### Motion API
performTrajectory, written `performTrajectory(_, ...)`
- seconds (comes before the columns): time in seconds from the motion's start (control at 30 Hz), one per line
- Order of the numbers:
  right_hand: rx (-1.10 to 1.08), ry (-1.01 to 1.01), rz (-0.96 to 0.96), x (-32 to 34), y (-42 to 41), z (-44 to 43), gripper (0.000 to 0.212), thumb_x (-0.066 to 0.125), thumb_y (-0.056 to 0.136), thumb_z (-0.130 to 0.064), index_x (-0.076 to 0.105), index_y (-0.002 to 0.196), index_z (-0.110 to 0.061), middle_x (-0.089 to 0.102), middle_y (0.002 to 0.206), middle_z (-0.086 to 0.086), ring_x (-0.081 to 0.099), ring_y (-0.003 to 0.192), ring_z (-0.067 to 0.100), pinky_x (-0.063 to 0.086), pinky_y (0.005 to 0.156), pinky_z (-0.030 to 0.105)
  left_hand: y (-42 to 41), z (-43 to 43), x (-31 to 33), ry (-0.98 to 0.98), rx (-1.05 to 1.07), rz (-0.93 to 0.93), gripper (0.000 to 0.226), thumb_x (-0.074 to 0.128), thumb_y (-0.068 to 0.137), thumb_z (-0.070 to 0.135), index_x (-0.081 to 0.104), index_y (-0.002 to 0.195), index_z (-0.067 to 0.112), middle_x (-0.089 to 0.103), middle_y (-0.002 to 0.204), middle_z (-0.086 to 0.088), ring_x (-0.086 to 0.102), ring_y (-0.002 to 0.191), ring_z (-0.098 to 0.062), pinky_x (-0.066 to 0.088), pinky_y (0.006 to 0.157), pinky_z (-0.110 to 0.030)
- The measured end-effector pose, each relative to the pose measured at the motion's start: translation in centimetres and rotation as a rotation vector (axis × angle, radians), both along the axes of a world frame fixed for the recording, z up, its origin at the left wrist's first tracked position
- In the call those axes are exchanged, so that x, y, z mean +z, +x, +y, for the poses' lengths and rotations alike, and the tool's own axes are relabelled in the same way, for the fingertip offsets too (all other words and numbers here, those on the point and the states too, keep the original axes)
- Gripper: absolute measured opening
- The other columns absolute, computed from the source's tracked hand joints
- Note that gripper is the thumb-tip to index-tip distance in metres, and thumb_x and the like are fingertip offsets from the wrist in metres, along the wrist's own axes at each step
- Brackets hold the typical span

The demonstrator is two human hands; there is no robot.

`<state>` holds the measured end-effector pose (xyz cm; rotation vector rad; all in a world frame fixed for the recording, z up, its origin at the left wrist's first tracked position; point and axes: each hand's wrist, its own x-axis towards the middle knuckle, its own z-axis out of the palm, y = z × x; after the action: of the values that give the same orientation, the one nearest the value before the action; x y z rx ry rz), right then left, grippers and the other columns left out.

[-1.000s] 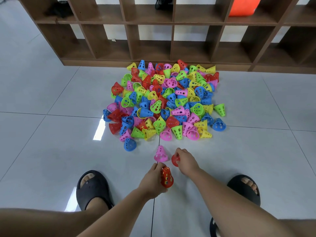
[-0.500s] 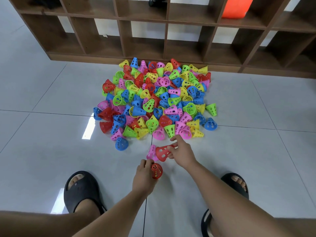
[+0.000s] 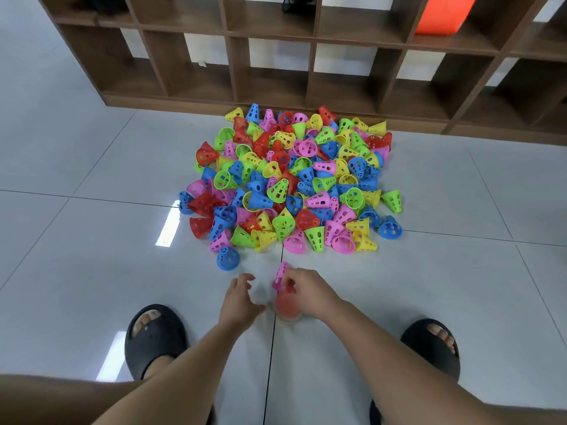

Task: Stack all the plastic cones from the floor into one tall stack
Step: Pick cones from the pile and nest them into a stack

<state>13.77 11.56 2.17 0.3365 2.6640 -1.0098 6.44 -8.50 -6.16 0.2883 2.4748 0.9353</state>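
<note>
1. Cones first: a pink cone (image 3: 281, 273) is held just on the near side of the pile (image 3: 294, 185), directly over a red cone (image 3: 287, 308). The red one is blurred, so I cannot tell whether it is one cone or two nested.
2. The right hand (image 3: 310, 291) pinches the pink cone with curled fingers, its narrow end pointing toward the pile. It is probably held over the red so the two can nest. The stack seems to be starting clear of the pile so loose cones cannot knock it.
3. The left hand (image 3: 241, 302) is beside the red cone, also on the pile's near side. Its fingers are spread and loosely bent and it holds nothing. It looks ready to steady the stack or fetch the next cone.
4. Nearly every cone lies loose in the pile, so the task has barely begun. One blue cone (image 3: 227, 258) sits apart at the pile's near-left edge.
5. Beyond the pile stands a shelf (image 3: 276, 99); on its near side, sandals (image 3: 155, 342) rest on the floor (image 3: 92, 271).
6. Half a second ago the left hand gripped a red cone, and the right held another red one against the pink. Now the left has let go and the right has the pink — the pile looks unchanged.
</note>
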Motion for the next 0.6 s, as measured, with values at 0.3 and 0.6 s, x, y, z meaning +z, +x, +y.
performTrajectory(0.3, -0.168, -0.158, -0.025, -1.9, -0.3, -0.1, 0.024, 0.079, 0.086, -0.049, 0.073, 0.093, -0.027, 0.07, 0.098, -0.009, 0.064, 0.09, 0.007, 0.053, 0.084, 0.027, -7.0, -1.6, 1.5, -0.002, 0.176, 0.132, 0.071, 0.088, 0.077, 0.023, 0.054, 0.138, 0.022, 0.051, 0.135, -0.009, 0.058, 0.118, -0.031, 0.054, 0.094, -0.042)
performTrajectory(0.6, -0.412, -0.389, -0.212, -5.3, -1.1, 2.0, 0.026, 0.052, 0.104, -0.033, 0.067, 0.125, -0.03, 0.074, 0.116, 0.001, 0.073, 0.096, 0.015, 0.054, 0.087, 0.034, -8.9, -0.7, 0.9, -0.018, 0.107, 0.138, 0.06, 0.075, 0.086, 0.014, 0.057, 0.142, 0.022, 0.053, 0.143, -0.007, 0.055, 0.126, -0.035, 0.051, 0.103, -0.046)
